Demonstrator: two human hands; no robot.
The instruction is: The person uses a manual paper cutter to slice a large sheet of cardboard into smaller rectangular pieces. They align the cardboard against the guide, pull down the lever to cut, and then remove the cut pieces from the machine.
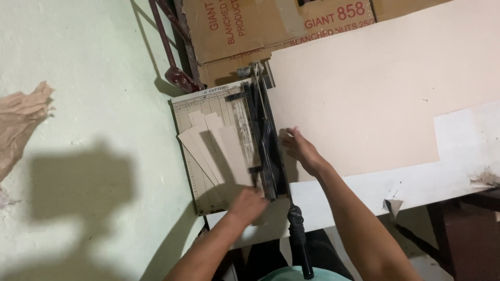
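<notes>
A paper cutter (188,106) with a gridded beige board sits on the table's left end. Its black blade arm (270,151) is lowered, and the black handle (301,242) points toward me. Several cut beige card strips (216,151) lie fanned on the board. My left hand (249,204) rests at the near end of the strips, beside the blade; whether it grips them I cannot tell. My right hand (299,150) lies flat with fingers spread on a large beige sheet (375,88), right next to the blade.
Brown cardboard boxes (250,26) stand behind the cutter. A dark red metal leg (172,57) leans at the back left. Crumpled brown paper (21,125) lies on the pale green floor. The white table (458,156) has a torn front edge.
</notes>
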